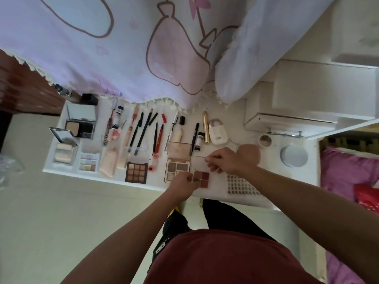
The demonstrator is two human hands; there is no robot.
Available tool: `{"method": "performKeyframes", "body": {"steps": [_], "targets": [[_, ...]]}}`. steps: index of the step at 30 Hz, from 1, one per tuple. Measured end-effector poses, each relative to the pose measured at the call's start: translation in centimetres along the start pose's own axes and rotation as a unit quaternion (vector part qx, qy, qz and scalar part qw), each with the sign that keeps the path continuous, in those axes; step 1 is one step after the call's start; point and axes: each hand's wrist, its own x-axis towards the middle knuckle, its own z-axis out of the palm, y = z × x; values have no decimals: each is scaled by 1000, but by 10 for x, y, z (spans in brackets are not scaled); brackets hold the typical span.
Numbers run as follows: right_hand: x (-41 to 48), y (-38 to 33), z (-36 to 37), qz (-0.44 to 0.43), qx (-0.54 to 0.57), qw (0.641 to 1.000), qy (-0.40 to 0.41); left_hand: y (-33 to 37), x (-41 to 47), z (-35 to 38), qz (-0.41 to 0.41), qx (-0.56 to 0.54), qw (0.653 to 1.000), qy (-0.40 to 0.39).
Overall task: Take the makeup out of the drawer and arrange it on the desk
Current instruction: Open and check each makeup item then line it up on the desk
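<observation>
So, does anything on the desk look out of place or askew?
The nine-pan eyeshadow palette sits at the front edge of the desk and seems to overhang it slightly, so it might get knocked off. The rest lies in fairly tidy rows; nothing looks spilled.

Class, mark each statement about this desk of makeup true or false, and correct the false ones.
1. Both hands hold the four-pan palette. True: the left hand grips its base and the right hand pinches its clear lid.
2. The nine-pan palette lies to the right of the four-pan palette. False: it lies to its left.
3. A round silver tin sits on the desk, right of the hands. True.
4. The black pencils stand upright in a cup. False: they lie flat on the desk.
</observation>
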Motion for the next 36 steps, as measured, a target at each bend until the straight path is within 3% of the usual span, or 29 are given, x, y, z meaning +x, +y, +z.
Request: {"method": "performKeyframes", "body": {"steps": [4,13,24,31,36], "targets": [[4,-2,-6,7,-68,998,7,2,-2,-1,-4,-4,1000,12],[33,-59,-40,-53,-224,966,116,9,-12,-25,7,-25,997,66],[86,-110,-15,26,-381,911,158,0,-13,-40,27,-51,992,115],[97,-112,-2,81,-342,923,155,-5,-19,-47,47,-51,988,138],[85,-113,-17,34,-230,952,197,-5,-20,-63,62,-62,985,148]]}}
